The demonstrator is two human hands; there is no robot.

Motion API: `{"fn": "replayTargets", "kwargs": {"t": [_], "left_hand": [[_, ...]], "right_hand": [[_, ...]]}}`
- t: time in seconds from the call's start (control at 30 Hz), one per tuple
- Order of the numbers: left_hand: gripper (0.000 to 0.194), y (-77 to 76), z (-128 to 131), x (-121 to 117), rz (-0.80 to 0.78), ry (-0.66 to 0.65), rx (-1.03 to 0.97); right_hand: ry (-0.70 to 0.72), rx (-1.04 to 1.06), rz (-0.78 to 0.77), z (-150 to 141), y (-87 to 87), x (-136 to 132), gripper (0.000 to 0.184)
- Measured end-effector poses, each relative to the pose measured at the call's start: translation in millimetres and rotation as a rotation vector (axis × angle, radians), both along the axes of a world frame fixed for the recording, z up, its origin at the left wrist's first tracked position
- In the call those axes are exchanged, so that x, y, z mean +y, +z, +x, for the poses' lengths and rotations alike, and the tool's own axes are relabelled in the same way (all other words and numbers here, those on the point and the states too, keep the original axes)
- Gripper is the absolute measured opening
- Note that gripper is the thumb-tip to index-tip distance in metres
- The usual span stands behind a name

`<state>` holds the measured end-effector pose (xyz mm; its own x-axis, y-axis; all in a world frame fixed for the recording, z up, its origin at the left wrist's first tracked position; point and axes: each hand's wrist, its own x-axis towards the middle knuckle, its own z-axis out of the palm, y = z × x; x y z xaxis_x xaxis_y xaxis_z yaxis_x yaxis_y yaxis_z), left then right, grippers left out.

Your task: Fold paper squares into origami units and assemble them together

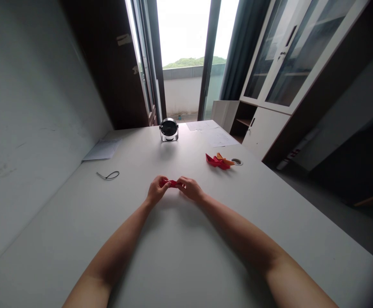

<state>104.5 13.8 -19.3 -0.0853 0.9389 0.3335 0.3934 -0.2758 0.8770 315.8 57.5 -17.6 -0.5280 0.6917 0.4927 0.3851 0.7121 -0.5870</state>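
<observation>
A small piece of folded red paper (173, 183) is held between my two hands, just over the middle of the white table. My left hand (157, 188) pinches its left end, with the thumb toward me. At the right end, the fingers of my right hand (189, 187) are closed on the same paper. The hands cover both ends, so its full shape is hidden. To the right of my hands lies a small pile of folded paper boats (217, 161), red and orange.
The white table (173, 256) meets a wall on the left. A black cable tie (109, 175) and paper sheets (102, 149) lie at left. A round black-and-silver device (168, 129) stands at the back. Near the right edge is a cable hole (237, 161); more sheets (220, 138) lie behind it.
</observation>
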Motion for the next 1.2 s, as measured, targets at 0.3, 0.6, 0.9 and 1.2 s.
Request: {"fn": "replayTargets", "kwargs": {"t": [0.3,0.6,0.9,1.2], "left_hand": [[0.017,-10.4,-7,10,-0.038,0.014,-0.013],[0.024,-11.3,-8,11,-0.068,-0.038,-0.055],[0.023,4.8,1,-1,-0.014,-0.098,0.129],[0.024,5.1,4,-6,-0.026,-0.101,0.249]], "right_hand": [[-0.027,0.017,0.041,2,3.1,-1,0.011],[-0.075,0.087,0.024,2,0.6,1,0.014],[-0.104,0.105,-0.009,0,2.0,0,0.016],[-0.106,0.072,-0.045,-1,-1.2,1,0.014]]}}
